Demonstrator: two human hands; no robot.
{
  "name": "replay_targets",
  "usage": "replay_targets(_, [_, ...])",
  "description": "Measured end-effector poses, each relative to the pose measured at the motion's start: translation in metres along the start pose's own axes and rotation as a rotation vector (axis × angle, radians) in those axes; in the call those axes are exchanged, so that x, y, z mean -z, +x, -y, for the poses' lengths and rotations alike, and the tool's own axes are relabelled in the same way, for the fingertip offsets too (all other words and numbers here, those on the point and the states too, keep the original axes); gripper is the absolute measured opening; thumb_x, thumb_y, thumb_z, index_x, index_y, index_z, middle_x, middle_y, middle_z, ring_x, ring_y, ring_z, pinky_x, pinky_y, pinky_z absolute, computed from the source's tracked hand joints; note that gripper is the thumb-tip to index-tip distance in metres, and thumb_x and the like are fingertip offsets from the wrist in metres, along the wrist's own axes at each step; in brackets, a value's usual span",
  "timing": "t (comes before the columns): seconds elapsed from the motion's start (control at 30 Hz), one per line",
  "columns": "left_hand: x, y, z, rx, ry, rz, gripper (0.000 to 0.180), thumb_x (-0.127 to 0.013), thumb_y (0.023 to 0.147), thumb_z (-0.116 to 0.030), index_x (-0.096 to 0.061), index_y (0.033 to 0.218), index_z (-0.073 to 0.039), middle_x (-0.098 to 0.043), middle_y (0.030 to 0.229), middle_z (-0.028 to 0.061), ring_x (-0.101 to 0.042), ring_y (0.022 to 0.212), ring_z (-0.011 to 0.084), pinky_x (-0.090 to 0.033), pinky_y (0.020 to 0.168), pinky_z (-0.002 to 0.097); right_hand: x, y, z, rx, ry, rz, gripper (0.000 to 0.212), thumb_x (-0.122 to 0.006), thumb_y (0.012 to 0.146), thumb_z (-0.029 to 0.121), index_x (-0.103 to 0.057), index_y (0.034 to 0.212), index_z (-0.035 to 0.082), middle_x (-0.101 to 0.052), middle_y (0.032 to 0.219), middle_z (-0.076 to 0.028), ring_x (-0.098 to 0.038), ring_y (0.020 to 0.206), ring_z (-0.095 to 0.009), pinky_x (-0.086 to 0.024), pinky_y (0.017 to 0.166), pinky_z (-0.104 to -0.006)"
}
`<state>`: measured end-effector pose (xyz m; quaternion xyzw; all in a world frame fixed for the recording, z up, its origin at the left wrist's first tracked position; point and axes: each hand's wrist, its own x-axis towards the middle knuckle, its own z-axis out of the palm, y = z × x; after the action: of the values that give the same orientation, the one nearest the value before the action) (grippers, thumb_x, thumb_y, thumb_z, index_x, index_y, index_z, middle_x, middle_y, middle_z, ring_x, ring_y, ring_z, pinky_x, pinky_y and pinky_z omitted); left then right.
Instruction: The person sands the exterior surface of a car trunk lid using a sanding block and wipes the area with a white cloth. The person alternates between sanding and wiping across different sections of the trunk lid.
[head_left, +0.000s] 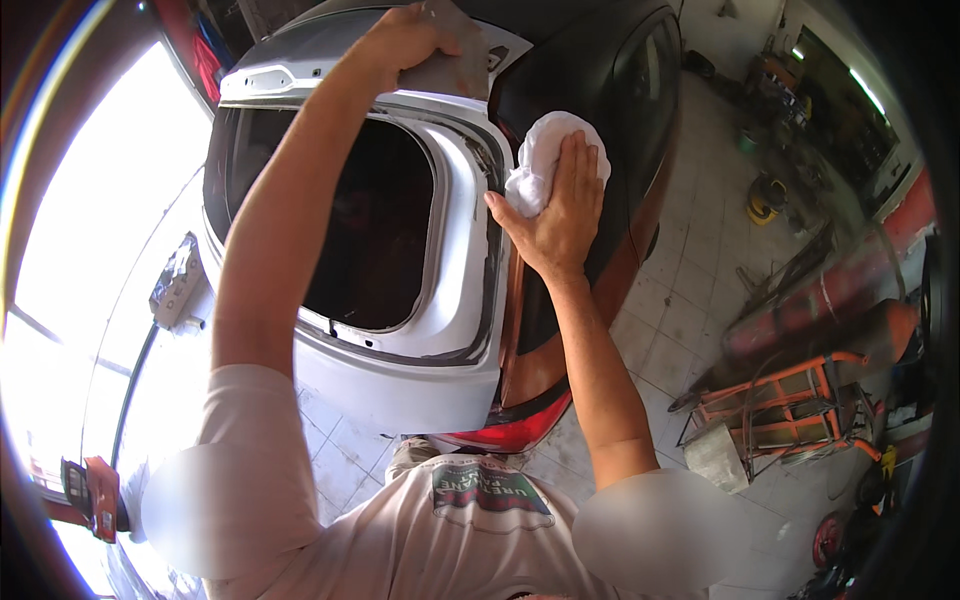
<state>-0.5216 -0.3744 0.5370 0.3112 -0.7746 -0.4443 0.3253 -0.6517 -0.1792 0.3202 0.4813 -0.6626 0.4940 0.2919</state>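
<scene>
A crumpled white cotton cloth (545, 160) lies pressed against the dark glossy body panel of the car (610, 90), right beside the black rubber seal that edges the opening. The right hand (558, 215) lies flat over the cloth, fingers (578, 165) stretched out and close together, palm bearing down on it, the thumb spread toward the seal; the cloth bulges out above and to the left of the fingertips. Just left of the thumb stands the white, unpainted metal door frame (450, 250) with its large dark window opening, patches of grey filler showing along its lower edge.

Above and well to the left of the cloth, the left hand (410, 40) grips the top edge of that frame, fingers curled over a grey primed patch (450, 70), the forearm running down across the window opening.

Below the right wrist the car's lower body shows orange and red paint (530, 400). Beyond the fingers, to the right, the pale tiled workshop floor (690, 300) carries an orange metal trolley (790, 400), long orange-red cylinders (830, 310) lying beside it, and a small yellow machine (765, 195) farther off.
</scene>
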Motion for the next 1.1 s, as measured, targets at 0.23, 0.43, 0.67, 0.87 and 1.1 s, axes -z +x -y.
replay_targets(0.23, [-0.009,0.022,0.007,-0.046,0.034,-0.049,0.065,-0.077,0.078,-0.003,-0.059,0.141,0.002,-0.073,0.111,0.0203,-0.076,0.091,0.0308,-0.066,0.079,0.0431,0.000,-0.001,-0.002,0.004,-0.003,0.008,0.122,-0.080,0.075,0.069,-0.035,0.161,-0.004,-0.038,0.166,-0.027,-0.032,0.155,-0.046,-0.030,0.120,-0.0667])
replay_targets(0.43, [0.010,0.018,0.013,-0.072,-0.046,0.085,0.056,-0.078,0.079,-0.002,-0.063,0.133,0.002,-0.074,0.111,0.0211,-0.076,0.092,0.0329,-0.065,0.079,0.0468,0.002,-0.002,-0.002,0.000,0.007,0.022,0.121,-0.081,0.076,0.068,-0.034,0.162,-0.004,-0.037,0.166,-0.026,-0.031,0.156,-0.046,-0.029,0.120,-0.0670])
replay_targets(0.67, [-0.004,-0.019,-0.017,0.035,-0.042,-0.005,0.047,-0.076,0.080,0.001,-0.068,0.126,0.002,-0.074,0.111,0.0217,-0.076,0.094,0.0354,-0.065,0.081,0.0478,0.004,-0.002,-0.008,0.006,-0.050,0.021,0.122,-0.081,0.075,0.068,-0.034,0.162,-0.003,-0.039,0.165,-0.026,-0.034,0.155,-0.045,-0.031,0.120,-0.0653])
replay_targets(0.87, [-0.006,0.009,-0.015,0.058,0.002,-0.144,0.045,-0.074,0.080,0.002,-0.069,0.125,0.000,-0.074,0.114,0.0212,-0.075,0.095,0.0361,-0.065,0.082,0.0475,-0.003,0.000,0.002,0.007,-0.013,0.005,0.120,-0.080,0.075,0.070,-0.037,0.160,-0.004,-0.038,0.166,-0.026,-0.034,0.155,-0.047,-0.033,0.118,-0.0681])
replay_targets(1.1, [-0.023,0.006,-0.025,0.028,0.025,-0.093,0.060,-0.076,0.079,-0.002,-0.063,0.137,-0.004,-0.074,0.117,0.0182,-0.075,0.097,0.0317,-0.064,0.083,0.0467,-0.001,-0.001,-0.002,0.010,-0.052,0.000,0.120,-0.081,0.075,0.068,-0.035,0.161,-0.002,-0.035,0.168,-0.025,-0.033,0.155,-0.046,-0.031,0.119,-0.0674])
